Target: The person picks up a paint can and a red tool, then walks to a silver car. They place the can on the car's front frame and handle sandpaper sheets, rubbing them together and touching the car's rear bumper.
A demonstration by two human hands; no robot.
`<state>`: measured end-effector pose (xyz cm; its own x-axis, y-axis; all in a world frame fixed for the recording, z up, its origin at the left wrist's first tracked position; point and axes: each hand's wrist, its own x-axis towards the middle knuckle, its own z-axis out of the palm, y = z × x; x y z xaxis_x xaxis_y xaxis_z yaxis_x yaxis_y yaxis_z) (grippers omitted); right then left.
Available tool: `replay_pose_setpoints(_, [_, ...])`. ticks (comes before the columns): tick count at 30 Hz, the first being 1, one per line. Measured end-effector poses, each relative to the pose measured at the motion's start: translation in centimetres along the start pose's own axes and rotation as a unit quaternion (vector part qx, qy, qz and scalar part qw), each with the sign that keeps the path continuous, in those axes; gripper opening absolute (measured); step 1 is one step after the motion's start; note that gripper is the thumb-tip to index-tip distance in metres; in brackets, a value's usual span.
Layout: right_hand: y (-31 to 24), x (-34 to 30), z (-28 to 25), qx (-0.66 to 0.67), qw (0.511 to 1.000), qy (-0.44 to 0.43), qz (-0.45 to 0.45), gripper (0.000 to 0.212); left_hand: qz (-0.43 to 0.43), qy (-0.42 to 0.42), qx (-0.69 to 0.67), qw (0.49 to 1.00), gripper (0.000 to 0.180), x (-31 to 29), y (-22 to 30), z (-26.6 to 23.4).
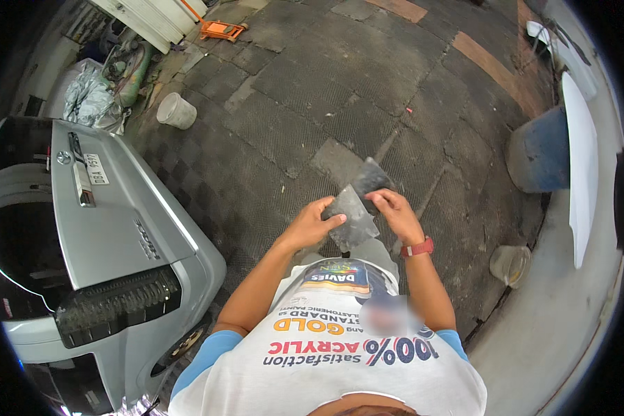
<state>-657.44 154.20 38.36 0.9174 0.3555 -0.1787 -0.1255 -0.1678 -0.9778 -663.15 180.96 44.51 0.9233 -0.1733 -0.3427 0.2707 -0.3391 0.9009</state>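
In front of my body, my left hand (310,225) grips a thin grey square sheet (353,220) by its left edge, with the thumb on top. Its surface is mottled with paler smudges. Just beyond and to the right, a darker grey sheet (371,176) is pinched in my right hand (396,213). In this view the nearer sheet overlaps a corner of the darker one. I cannot tell whether they touch or exactly what material they are. A red watch (418,247) is on my right wrist.
A silver car (121,218) stands close on my left. A white bucket (177,111) and an orange floor jack (221,30) lie beyond it. To my right are a blue drum (537,152), a white panel (581,170) and a small tub (509,265). Dark matting (270,118) covers the floor.
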Motion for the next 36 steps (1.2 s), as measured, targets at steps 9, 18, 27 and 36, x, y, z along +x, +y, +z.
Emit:
replay_pose_setpoints(9, [-8.4, 19.3, -8.0, -0.033, 0.986, -0.159, 0.038, 0.033, -0.019, 0.245, -0.292, 0.924, 0.05, 15.5, 6.7, -8.4])
replay_pose_setpoints(18, [-10.0, 36.7, -11.2, -0.055, 0.978, -0.186, 0.073, 0.026, 0.023, 0.113, -0.077, 0.99, 0.046, 31.2, 8.6, -13.0])
replay_pose_setpoints(27, [-13.2, 60.7, -16.3, 0.077, 0.99, 0.11, 0.031, 0.058, 0.017, 0.244, -0.29, 0.925, 0.068, 58.4, 10.0, -23.8])
replay_pose_setpoints(36, [-16.1, 80.4, -18.9, 0.023, 0.999, 0.01, 0.032, 0.033, -0.077, -0.075, -0.196, 0.975, 0.049, 74.9, 18.7, -30.2])
